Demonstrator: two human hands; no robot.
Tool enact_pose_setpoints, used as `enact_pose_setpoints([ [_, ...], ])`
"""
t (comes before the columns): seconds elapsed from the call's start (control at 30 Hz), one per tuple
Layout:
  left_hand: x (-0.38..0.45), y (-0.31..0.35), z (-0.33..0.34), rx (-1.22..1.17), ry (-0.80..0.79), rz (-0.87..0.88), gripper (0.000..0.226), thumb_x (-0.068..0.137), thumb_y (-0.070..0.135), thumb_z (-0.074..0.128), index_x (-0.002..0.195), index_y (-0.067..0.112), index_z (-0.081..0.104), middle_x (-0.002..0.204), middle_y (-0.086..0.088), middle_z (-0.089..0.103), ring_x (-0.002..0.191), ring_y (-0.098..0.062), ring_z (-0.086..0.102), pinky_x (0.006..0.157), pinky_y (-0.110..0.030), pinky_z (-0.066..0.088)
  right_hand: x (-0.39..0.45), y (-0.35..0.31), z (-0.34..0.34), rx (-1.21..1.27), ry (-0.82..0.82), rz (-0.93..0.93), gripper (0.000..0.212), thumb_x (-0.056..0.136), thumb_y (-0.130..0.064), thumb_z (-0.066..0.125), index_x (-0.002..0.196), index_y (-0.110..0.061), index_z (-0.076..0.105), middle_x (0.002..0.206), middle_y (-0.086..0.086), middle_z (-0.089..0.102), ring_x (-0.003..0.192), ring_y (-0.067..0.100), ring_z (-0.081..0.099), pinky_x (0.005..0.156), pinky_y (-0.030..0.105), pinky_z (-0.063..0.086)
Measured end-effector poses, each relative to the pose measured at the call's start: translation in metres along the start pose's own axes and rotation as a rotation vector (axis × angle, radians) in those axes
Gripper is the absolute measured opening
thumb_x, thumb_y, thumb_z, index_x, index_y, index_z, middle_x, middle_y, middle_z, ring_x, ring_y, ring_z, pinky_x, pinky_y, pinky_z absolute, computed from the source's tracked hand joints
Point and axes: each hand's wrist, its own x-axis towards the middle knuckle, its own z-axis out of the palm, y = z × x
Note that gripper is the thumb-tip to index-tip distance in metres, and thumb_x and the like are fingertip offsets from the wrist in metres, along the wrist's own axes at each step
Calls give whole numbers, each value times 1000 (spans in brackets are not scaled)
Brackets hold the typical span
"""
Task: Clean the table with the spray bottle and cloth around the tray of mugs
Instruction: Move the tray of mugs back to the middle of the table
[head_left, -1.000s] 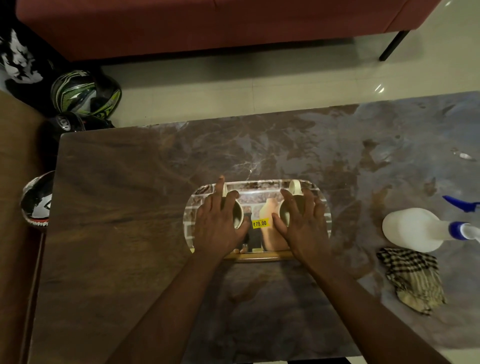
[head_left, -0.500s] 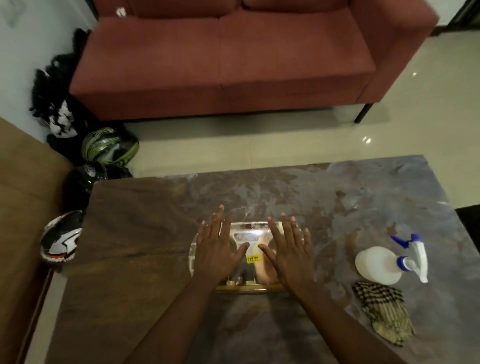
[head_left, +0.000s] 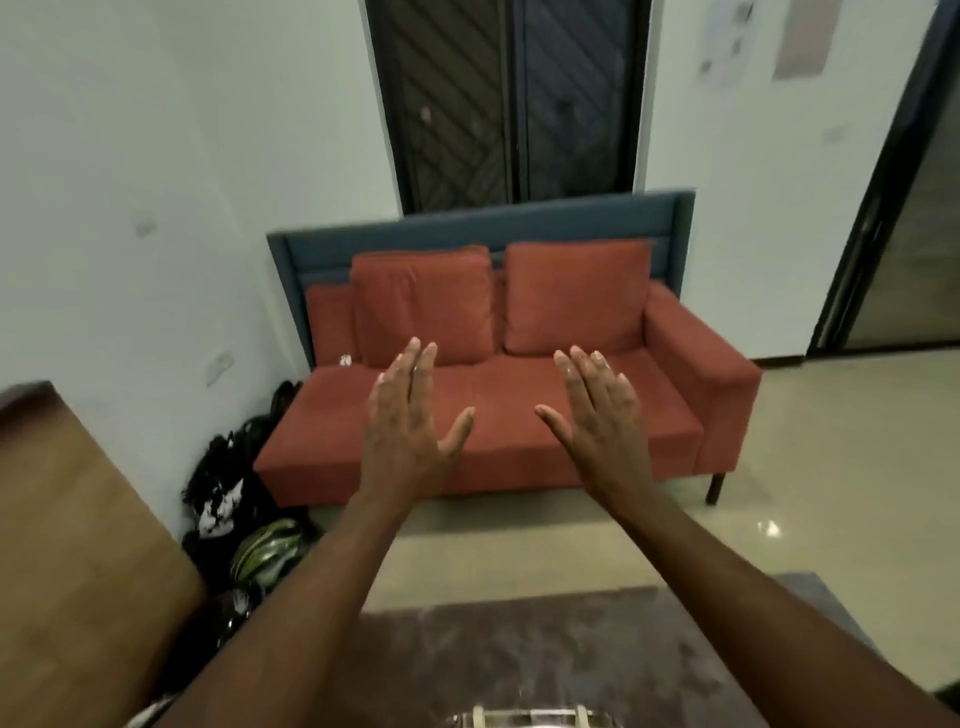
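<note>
Tray (head_left: 524, 719), shiny metal with mug rims, sits at the near edge of the brown marbled table (head_left: 545, 649). Above the table, left hand (head_left: 405, 431) and right hand (head_left: 597, 421) hover, fingers straight, holding nothing.

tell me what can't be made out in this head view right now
- Tray: only its far rim shows, the rest cut off by the bottom edge; no mug can be told.
- Spray bottle and cloth: out of frame.
- Table: only the far end shows, partly behind the forearms.
- Helmets by the wall: blurred.
- Wall papers: blurred, unreadable.
- Left hand and right hand: raised, flat, holding nothing.
</note>
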Motion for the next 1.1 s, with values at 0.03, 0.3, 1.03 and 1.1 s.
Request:
enact_pose_setpoints([
  [0.03,25,4,-20,1,45,11,82,87,55,54,152,13,27,158,-11,30,143,-27,31,115,-49,31,24,-2,-18,-5,62,-14,61,96,-55,31,141,-15,42,145,7,44,135,26,39,104,48,38],
  [0.3,106,73,-96,-185,268,148,70,90,50,55,146,13,35,145,-8,46,133,-22,43,111,-38,37,90,-19,-117,138,381,-26,57,93,-51,40,135,-13,47,133,9,52,123,26,48,97,41,43],
  [1.03,-169,360,221,-409,-897,189,68,87,45,52,145,13,37,144,-8,47,129,-25,48,100,-35,43,-301,272,-31,97,-129,801,63,95,-60,24,118,-11,57,109,7,62,94,25,61,76,37,53],
  [1.1,-206,361,239,-358,-1066,131,63,89,28,57,147,14,35,149,-6,41,133,-24,43,102,-33,40,-353,280,-14,109,-257,877,62,94,-59,25,115,-11,59,105,8,64,90,28,63,72,37,54],
])
